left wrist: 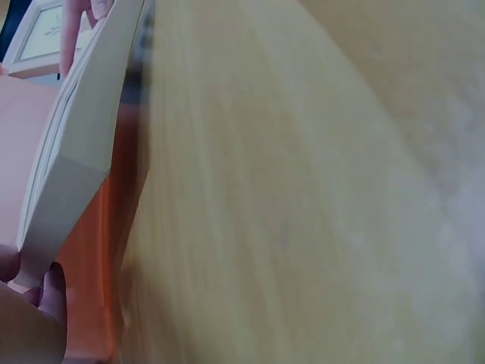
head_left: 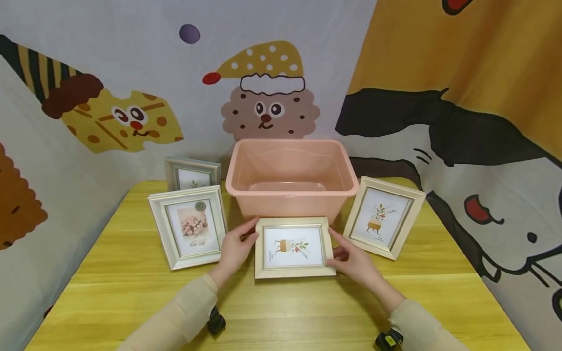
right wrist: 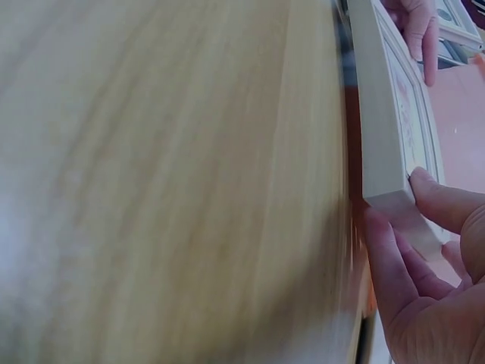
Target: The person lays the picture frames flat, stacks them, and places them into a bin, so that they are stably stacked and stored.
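Beige sleeves (head_left: pixel 175 309) are seen nearest, laid low over the yellow wood-grain table (head_left: pixel 290 312). Beyond them, the cream frame (head_left: pixel 295 247) is held between two hands, in front of the pink bin (head_left: pixel 291 193) and near its front wall. Its left short side is pinched by the left hand (head_left: pixel 235 247), and its right short side by the right hand (head_left: pixel 356 262), with the thumb laid on the front edge and fingers tucked beneath. By this grip, it may be judged, the weight is shared and the print is left uncovered.

The long axis is run from left to right, and the face is tilted upward toward the head camera. The print inside is turned on its side: the legs of the drawn pot are pointed left, the leaves right. In the wrist views the near edge appears to be held clear of the wood, though contact elsewhere cannot be told.

Slightly farther, the bin is flanked by a white frame (head_left: pixel 172 236) and a tan frame (head_left: pixel 383 217), both stood upright and leaned back, probably on props that are hidden. A grey frame (head_left: pixel 193 175) is partly covered by the white one. Behind everything, a cartoon-printed cloth (head_left: pixel 333 44) is hung.
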The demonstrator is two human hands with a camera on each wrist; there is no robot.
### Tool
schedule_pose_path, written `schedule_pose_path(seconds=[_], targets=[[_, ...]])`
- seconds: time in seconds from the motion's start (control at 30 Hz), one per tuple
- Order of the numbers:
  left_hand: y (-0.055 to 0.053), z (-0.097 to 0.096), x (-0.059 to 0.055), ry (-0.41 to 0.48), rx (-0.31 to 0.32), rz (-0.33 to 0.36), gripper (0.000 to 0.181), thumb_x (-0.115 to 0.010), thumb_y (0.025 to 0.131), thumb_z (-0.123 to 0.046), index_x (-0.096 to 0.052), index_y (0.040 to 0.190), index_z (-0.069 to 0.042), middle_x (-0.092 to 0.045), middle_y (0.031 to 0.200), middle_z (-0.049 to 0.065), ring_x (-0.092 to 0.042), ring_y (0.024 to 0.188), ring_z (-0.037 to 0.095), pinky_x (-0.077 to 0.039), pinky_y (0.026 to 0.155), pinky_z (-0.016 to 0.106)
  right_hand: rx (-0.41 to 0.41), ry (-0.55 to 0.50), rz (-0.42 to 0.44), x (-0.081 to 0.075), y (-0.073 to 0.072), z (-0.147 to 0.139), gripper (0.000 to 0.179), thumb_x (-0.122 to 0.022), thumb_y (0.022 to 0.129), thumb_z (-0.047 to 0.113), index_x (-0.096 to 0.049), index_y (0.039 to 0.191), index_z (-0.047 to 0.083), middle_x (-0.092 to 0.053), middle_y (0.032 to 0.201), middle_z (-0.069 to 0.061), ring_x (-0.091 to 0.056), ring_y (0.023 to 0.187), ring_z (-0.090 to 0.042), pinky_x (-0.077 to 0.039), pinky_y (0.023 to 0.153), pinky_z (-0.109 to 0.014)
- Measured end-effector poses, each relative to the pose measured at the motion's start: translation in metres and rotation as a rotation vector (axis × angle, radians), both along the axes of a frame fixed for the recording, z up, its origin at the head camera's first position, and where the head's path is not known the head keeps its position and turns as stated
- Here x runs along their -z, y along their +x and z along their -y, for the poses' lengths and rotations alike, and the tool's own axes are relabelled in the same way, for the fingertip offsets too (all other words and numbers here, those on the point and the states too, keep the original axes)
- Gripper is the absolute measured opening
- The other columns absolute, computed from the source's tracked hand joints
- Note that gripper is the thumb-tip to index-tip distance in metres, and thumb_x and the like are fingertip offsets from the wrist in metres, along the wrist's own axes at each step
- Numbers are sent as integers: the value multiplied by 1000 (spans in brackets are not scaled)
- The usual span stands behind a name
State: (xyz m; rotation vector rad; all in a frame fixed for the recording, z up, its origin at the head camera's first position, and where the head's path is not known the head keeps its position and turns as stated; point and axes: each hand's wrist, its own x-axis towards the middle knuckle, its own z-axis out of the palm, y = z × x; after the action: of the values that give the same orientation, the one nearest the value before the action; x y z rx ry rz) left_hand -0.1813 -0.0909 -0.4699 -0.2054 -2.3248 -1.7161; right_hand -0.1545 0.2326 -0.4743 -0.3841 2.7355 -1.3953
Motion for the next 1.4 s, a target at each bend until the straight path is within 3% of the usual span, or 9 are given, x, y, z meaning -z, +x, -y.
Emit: schedule_pose_path(seconds=[0.2, 0.47, 0.77, 0.9, 1.17, 1.4], targets=[[-1, -2, 5, -2, 8, 34, 43, -69, 89, 5, -63, 131, -2, -63, 129, 14, -60, 118, 31, -53, 93, 40, 9, -1, 28, -1, -1, 2, 83, -83, 81, 12, -41, 152, 12, -70, 88, -3, -66, 80, -16, -56, 69, -25], [0, -1, 10, -86, 19, 16, 46, -70, 88, 4, -62, 133, -2, -60, 133, 14, -54, 126, 33, -45, 103, 43, 8, -12, 51, 2, 0, 1, 84, -84, 80, 12, -41, 152, 12, -67, 92, -7, -66, 80, -17, -56, 65, -26], [-1, 3, 11, -177, 75, -27, 49, -72, 86, 4, -59, 133, 3, -55, 139, 18, -48, 130, 37, -38, 109, 47, -12, 0, 35, 1, 2, 2, 83, -85, 79, 10, -42, 150, 7, -66, 92, -8, -65, 75, -16, -56, 60, -27], [0, 3, 11, -229, 104, -8, 52, -73, 86, 2, -57, 135, 4, -52, 142, 20, -45, 133, 39, -36, 110, 50, -24, 7, 38, 0, 4, 2, 81, -84, 80, 12, -43, 149, 5, -67, 92, -8, -64, 73, -16, -56, 56, -27], [3, 2, 8, -278, 152, 47, 54, -72, 89, -1, -53, 139, 4, -48, 144, 22, -43, 134, 40, -39, 108, 51, -55, 27, -12, 2, 4, 3, 77, -83, 81, 12, -45, 146, -3, -68, 94, -9, -61, 72, -11, -52, 57, -23], [9, 3, -1, -291, 168, 19, 55, -72, 88, -1, -53, 140, 2, -50, 142, 25, -47, 131, 40, -46, 102, 49, -89, 18, -45, -1, 5, 2, 74, -82, 81, 10, -45, 143, -7, -68, 96, -12, -62, 73, -10, -52, 61, -23]])
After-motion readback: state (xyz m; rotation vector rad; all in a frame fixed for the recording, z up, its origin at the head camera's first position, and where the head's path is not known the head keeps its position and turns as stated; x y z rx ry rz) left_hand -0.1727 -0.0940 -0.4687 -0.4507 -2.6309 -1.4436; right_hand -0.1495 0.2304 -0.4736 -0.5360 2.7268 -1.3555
